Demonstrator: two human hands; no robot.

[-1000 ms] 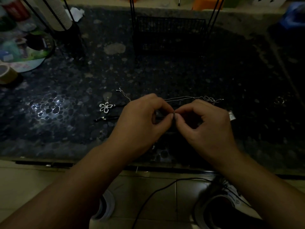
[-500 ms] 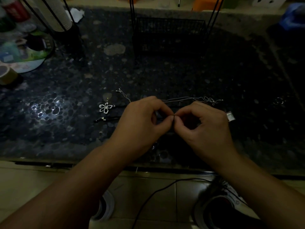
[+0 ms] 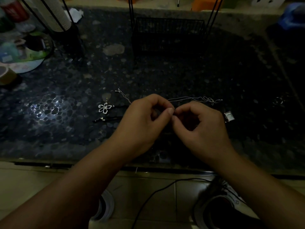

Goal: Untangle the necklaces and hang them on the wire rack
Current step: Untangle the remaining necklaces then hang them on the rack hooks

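Note:
My left hand [image 3: 145, 119] and my right hand [image 3: 199, 128] meet fingertip to fingertip over the dark pebbled table [image 3: 181, 76], both pinching a tangle of thin necklace chain that the fingers mostly hide. A fine silver chain [image 3: 194, 99] runs out to the right behind my hands and ends in small loops. Another chain end [image 3: 123, 95] sticks out to the upper left. A silver flower pendant [image 3: 104, 107] on a dark cord lies left of my left hand. The black wire rack [image 3: 168, 33] stands at the back centre.
A small square pendant [image 3: 229, 116] lies right of my right hand, and a small ring [image 3: 279, 100] further right. A second black wire stand [image 3: 66, 27], a round printed disc [image 3: 24, 52] and a tape roll [image 3: 6, 76] crowd the back left. Shoes and a black cable lie on the floor below.
My hands stay together at the same spot. The fingertips have only shifted slightly on the tangle, and the chains on the table have not moved.

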